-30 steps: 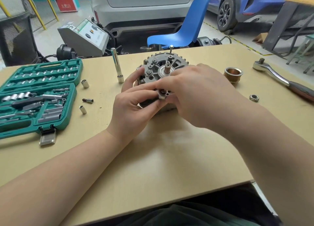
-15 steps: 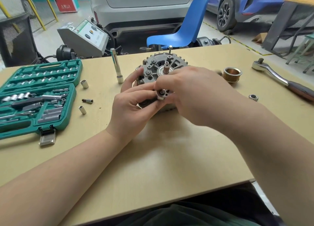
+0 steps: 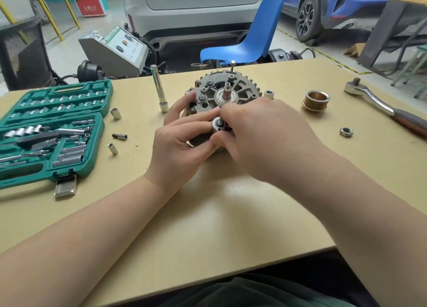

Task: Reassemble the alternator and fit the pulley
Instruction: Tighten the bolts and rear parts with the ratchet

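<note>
Workshop table (image 3: 208, 225): both hands pinch a socket (image 3: 218, 126) onto the alternator (image 3: 221, 94); pulley (image 3: 315, 100) and nut (image 3: 346, 132) lie unfitted, left hand (image 3: 182, 142), right hand (image 3: 265, 135)

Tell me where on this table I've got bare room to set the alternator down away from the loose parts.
The widest bare patch is the near table edge, between your forearms, in front of the alternator. A narrower strip lies between the pulley and the nut. The left is crowded: the socket case with loose sockets beside it. The ratchet takes the right.
</note>
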Demonstrator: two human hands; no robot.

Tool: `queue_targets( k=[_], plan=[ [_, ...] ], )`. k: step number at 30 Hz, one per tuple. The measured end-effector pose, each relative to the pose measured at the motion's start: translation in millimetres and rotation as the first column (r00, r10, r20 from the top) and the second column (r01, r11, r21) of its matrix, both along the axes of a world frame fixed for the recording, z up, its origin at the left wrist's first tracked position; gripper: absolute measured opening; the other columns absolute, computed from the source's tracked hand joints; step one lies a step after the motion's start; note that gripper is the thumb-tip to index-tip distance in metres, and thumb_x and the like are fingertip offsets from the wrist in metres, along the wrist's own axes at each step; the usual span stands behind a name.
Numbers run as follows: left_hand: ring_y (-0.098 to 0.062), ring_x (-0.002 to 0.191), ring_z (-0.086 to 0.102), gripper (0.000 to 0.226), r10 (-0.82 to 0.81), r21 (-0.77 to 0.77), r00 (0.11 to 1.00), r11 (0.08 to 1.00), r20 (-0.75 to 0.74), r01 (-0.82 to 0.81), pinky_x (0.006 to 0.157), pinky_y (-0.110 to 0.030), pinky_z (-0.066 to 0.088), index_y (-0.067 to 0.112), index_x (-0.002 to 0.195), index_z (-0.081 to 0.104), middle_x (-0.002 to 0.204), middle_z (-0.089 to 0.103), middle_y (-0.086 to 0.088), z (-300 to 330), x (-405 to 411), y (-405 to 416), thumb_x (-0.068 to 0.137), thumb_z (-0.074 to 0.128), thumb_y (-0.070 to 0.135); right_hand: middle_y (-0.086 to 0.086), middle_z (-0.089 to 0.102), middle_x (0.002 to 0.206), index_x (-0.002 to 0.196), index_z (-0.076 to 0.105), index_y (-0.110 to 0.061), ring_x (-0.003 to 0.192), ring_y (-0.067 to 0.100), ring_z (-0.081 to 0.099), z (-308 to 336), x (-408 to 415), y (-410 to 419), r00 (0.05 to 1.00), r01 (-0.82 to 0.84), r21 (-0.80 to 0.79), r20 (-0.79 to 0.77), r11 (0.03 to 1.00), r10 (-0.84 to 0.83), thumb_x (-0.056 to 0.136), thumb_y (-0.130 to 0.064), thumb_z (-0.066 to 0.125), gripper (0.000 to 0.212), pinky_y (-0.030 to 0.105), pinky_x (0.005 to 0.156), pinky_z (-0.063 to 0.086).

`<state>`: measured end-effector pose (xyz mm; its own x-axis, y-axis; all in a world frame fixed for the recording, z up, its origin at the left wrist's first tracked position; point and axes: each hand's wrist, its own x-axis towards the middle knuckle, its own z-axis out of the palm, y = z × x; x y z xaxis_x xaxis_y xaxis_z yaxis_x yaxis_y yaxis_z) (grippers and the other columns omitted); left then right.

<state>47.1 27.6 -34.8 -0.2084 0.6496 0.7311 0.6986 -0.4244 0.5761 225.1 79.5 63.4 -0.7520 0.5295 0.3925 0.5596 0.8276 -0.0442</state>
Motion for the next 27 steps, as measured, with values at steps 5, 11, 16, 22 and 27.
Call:
queue_targets(
  k=[5,11,16,22,27],
  plan=[
    [-0.035,0.145,0.054,0.010,0.014,0.028,0.999,1.000,-0.040,-0.013,0.125,-0.053,0.036,0.014,0.100,0.083,0.123,0.078,-0.005,0.1,0.9,1.5,0.092,0.085,0.018,-0.008,0.062,0.095,0.111,0.068,-0.035,0.098,0.025,0.059,18.5,0.8,11.8,0.985,-0.087,0.049,0.154,0.995,0.079,0.096,-0.029,0.065,0.016,0.039,0.074,0.052],
    [-0.030,0.151,0.046,0.021,0.040,-0.028,0.999,0.999,0.006,-0.040,0.121,-0.052,0.041,0.007,0.110,0.084,0.126,0.077,-0.005,-0.9,-0.1,-0.7,0.092,0.082,0.018,-0.005,0.026,0.069,0.084,0.038,-0.028,0.078,0.028,0.041,3.7,-6.1,-2.1,0.997,0.023,-0.023,0.069,0.999,-0.021,0.099,-0.044,0.059,0.031,0.035,0.069,0.033],
    [-0.029,0.151,0.047,0.012,0.020,-0.016,1.000,1.000,-0.009,-0.020,0.122,-0.051,0.040,0.016,0.103,0.083,0.125,0.077,-0.003,-0.4,-1.0,-0.9,0.091,0.083,0.014,-0.004,0.040,0.073,0.086,0.044,-0.027,0.079,0.028,0.042,4.6,-4.9,-0.8,0.999,-0.008,-0.038,0.044,0.999,0.010,0.099,-0.043,0.061,0.027,0.036,0.068,0.034],
    [-0.037,0.143,0.056,0.012,0.027,0.030,0.999,0.999,-0.044,-0.026,0.125,-0.050,0.037,0.013,0.102,0.085,0.121,0.079,-0.004,1.0,-0.2,1.6,0.091,0.087,0.016,-0.006,0.058,0.089,0.101,0.064,-0.031,0.092,0.027,0.057,30.0,-0.9,14.2,0.969,-0.107,0.011,0.226,0.994,0.102,0.096,-0.030,0.065,0.005,0.038,0.068,0.048],
    [-0.033,0.150,0.048,0.021,0.030,-0.007,1.000,1.000,-0.004,-0.030,0.123,-0.044,0.039,0.013,0.110,0.081,0.121,0.078,-0.005,1.5,1.2,-1.8,0.089,0.083,0.010,-0.006,0.029,0.068,0.078,0.038,-0.025,0.073,0.028,0.043,8.3,-9.5,-3.7,0.994,-0.005,-0.003,0.113,1.000,0.005,0.098,-0.038,0.059,0.031,0.035,0.065,0.035]
  ],
)
